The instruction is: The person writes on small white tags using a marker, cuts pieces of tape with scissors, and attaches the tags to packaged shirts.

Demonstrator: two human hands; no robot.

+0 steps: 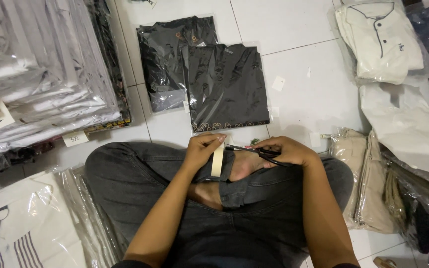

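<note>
I sit cross-legged on a white tiled floor in dark jeans. My left hand (202,149) holds a roll of beige tape (218,160) upright over my lap, thumb and finger pinching its top. My right hand (284,150) grips black scissors (247,149), whose blades point left toward the tape. Just beyond my hands lie two folded black shirts in clear bags (227,87), one overlapping the other.
A tall stack of bagged white garments (45,74) with paper size labels fills the left. A bagged cream shirt (381,39) lies at top right, beige bagged clothes (368,183) at right, and a white striped bagged shirt (21,233) at bottom left.
</note>
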